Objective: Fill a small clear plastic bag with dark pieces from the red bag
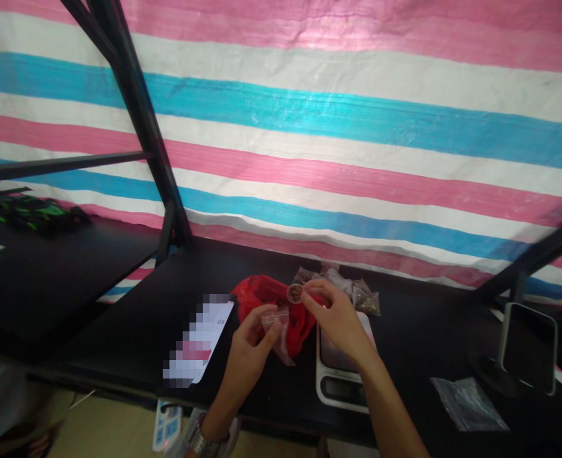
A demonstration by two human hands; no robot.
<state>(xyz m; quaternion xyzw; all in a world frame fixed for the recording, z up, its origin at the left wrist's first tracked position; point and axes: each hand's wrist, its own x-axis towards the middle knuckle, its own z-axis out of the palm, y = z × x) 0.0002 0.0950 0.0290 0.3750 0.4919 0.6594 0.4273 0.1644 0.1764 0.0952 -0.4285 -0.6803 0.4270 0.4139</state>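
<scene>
My left hand (255, 343), with a metal watch at the wrist, pinches a small clear plastic bag (281, 343) in front of a red plastic bag (257, 289). Between the fingers of my right hand (333, 315) is a small round clear cup (295, 293) with brownish bits in it. It is held above the red bag, slightly beyond the clear bag. Beneath my right forearm lies a white digital scale (326, 381), its platform partly covered by the hand. Several small filled clear bags (367, 298) lie behind the right hand.
A phone or sheet with a blurred screen (205, 343) lies to the left. On the right are a flat clear bag (469, 404) and a device on a stand (529, 346). A black metal frame post (142, 121) rises at the left, before a striped plastic sheet (357, 114).
</scene>
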